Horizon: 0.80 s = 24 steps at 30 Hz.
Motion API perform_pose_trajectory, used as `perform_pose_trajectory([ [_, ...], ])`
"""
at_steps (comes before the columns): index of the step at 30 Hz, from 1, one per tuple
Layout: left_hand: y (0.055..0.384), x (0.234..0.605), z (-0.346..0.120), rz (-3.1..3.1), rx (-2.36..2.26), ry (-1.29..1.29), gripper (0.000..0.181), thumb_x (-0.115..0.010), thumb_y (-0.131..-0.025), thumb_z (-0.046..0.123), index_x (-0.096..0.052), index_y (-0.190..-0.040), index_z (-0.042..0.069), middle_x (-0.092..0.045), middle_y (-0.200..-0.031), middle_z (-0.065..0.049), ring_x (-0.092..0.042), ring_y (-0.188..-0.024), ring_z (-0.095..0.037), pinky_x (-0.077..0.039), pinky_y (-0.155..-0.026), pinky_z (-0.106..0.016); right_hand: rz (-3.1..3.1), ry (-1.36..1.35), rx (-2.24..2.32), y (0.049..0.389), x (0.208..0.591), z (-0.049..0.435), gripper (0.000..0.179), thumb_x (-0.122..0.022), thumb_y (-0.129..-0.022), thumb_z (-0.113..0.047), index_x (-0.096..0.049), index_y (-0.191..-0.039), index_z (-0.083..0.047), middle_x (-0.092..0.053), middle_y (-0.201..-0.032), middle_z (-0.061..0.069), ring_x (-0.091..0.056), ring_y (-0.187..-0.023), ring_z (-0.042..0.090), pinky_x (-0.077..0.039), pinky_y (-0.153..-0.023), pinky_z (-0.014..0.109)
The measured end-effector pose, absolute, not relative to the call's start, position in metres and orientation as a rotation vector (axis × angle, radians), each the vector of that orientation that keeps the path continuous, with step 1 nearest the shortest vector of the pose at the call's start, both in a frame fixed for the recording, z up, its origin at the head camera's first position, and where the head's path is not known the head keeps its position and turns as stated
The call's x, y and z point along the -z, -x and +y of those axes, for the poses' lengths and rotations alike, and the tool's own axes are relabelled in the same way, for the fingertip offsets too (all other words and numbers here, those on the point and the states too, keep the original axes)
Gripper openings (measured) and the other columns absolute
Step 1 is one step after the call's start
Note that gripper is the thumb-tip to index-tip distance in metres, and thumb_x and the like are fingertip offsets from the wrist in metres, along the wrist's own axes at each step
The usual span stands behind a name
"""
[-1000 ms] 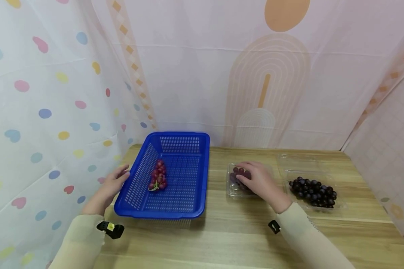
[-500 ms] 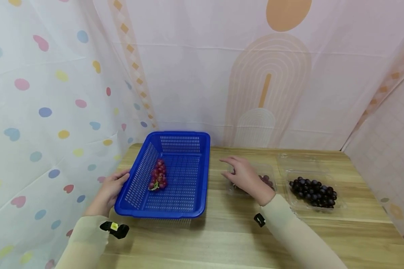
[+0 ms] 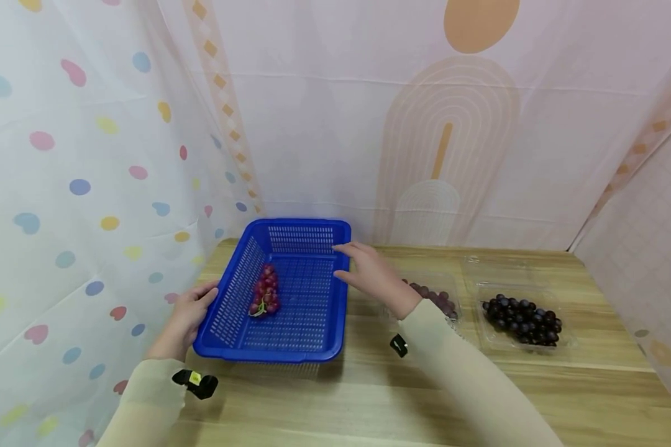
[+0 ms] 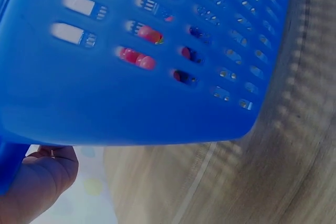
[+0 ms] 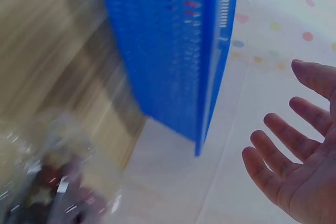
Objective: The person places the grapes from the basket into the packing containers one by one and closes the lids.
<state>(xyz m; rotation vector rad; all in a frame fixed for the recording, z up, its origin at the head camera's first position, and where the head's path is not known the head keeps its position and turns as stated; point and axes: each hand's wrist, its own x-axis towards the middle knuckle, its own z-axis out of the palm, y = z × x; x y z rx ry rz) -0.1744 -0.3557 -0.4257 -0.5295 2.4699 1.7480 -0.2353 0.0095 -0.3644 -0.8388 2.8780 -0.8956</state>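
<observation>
A blue plastic basket (image 3: pixel 307 359) with slotted sides stands at the left of the table, a bunch of red grapes (image 3: pixel 266 290) lying inside it. My left hand (image 3: pixel 186 316) grips the basket's left rim; in the left wrist view part of that hand (image 4: pixel 44 179) shows below the rim. Over by the right rim is my right hand (image 3: pixel 372 276), fingers spread and holding nothing; the right wrist view shows its fingers apart from the basket (image 5: pixel 163 66). Partly behind the right wrist sits a clear plastic box with dark red grapes (image 3: pixel 440 300).
Farther right, an opened clear plastic box (image 3: pixel 492 340) holds a bunch of black grapes (image 3: pixel 522 320). The wooden table (image 3: pixel 335 410) backs onto a patterned curtain (image 3: pixel 324 149), with a dotted curtain (image 3: pixel 89 248) close along the left side.
My right hand has left the grapes in the middle clear box and moved left to the basket's right rim. The left hand has closed onto the left rim.
</observation>
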Motion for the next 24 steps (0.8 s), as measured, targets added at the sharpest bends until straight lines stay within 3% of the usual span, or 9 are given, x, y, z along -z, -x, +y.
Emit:
perform_pose_trajectory([
  [10, 0.173, 0.428, -0.351, 2.530, -1.720, 0.569, 0.049, -0.037, -0.103, 0.029, -0.038, -0.144, 0.004, -0.043, -0.137, -0.019, -0.054, -0.081, 0.001, -0.050, -0.070, -0.019, 2.660, 0.770, 1.035, 0.249, 0.345, -0.040, 0.062, -0.062, -0.092, -0.035, -0.037, -0.146, -0.020, -0.033, -0.152, 0.004, -0.026, -0.142, 0.023, -0.030, -0.112, 0.043],
  [24, 0.174, 0.430, -0.347, 2.554, -1.703, 0.593, 0.048, -0.037, -0.103, 0.028, -0.038, -0.144, 0.004, -0.042, -0.141, -0.021, -0.053, -0.084, 0.001, -0.048, -0.070, -0.016, 2.384, 0.471, 1.470, 0.260, 0.357, -0.089, 0.065, -0.064, -0.090, -0.032, -0.035, -0.147, -0.018, -0.031, -0.153, 0.003, -0.031, -0.140, 0.026, -0.033, -0.109, 0.046],
])
